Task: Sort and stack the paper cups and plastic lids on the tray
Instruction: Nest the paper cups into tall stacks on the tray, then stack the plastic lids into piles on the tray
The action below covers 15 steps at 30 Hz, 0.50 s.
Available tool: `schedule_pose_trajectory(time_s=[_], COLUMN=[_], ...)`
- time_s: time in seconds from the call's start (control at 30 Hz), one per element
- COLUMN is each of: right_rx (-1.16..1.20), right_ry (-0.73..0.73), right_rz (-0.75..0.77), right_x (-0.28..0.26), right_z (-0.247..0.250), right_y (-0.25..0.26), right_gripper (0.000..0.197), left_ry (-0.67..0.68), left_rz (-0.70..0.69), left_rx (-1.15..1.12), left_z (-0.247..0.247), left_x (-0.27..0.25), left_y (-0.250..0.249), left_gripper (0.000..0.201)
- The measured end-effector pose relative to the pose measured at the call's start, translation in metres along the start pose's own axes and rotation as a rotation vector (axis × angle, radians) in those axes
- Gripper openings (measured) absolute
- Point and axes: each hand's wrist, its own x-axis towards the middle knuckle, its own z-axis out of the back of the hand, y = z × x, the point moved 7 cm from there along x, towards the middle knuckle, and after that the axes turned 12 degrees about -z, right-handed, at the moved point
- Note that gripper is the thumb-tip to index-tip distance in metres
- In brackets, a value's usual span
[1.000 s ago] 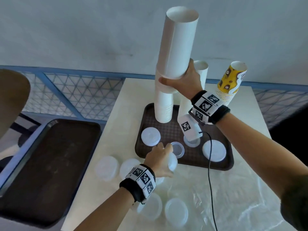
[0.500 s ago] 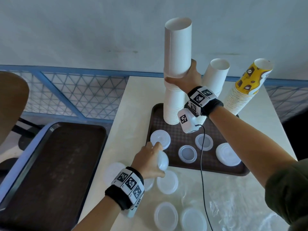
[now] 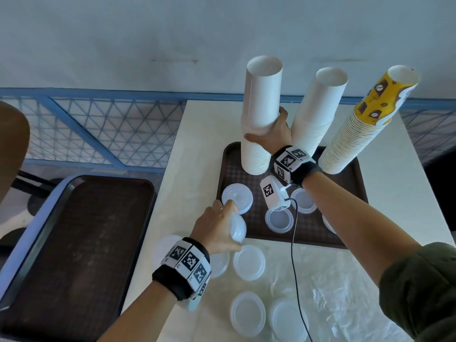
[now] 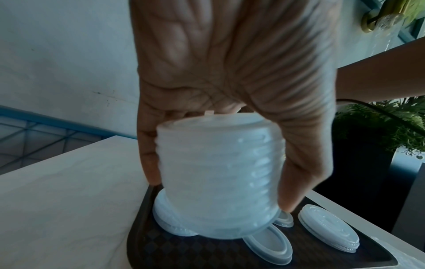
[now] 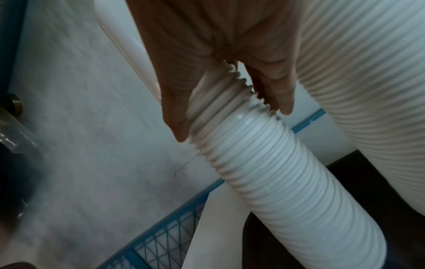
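My right hand (image 3: 270,135) (image 5: 232,116) grips a tall stack of white paper cups (image 3: 259,124) (image 5: 276,182) that stands at the back left of the brown tray (image 3: 228,169). A second white cup stack (image 3: 318,112) and a yellow-patterned cup stack (image 3: 357,129) stand to its right. My left hand (image 3: 222,225) (image 4: 218,191) grips a short stack of clear plastic lids (image 4: 218,191) (image 3: 237,227) from above, just over the tray's front left corner. Loose lids (image 3: 237,197) (image 4: 269,243) lie on the tray under and beside it.
Several more clear lids (image 3: 249,262) lie on the white table (image 3: 197,134) in front of the tray, some on a clear plastic sheet (image 3: 345,292). A second dark tray (image 3: 74,243) sits lower at the left. A blue mesh railing (image 3: 98,129) runs behind.
The view has shifted, so everything sits further right in the frame. The tall cup stack now stands more upright in my right hand. My left hand keeps holding the lid stack at the tray's front left.
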Motion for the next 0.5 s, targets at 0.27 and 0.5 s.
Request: schedule_pose_trajectory(time_s=[0.27, 0.5], right_rx=[-0.067, -0.058], right_ry=[0.23, 0.172], right_rz=[-0.025, -0.174], right_x=[-0.047, -0.113], right_z=[0.015, 0.095], right_y=[-0.067, -0.206], right_gripper=[0.086, 0.039], left_ry=[0.026, 0.05], left_rz=[-0.011, -0.09], left_rx=[0.04, 0.077], left_z=[0.002, -0.003], left_x=[0.029, 0.095], left_y=[-0.014, -0.053], left_gripper=[0.073, 0.075])
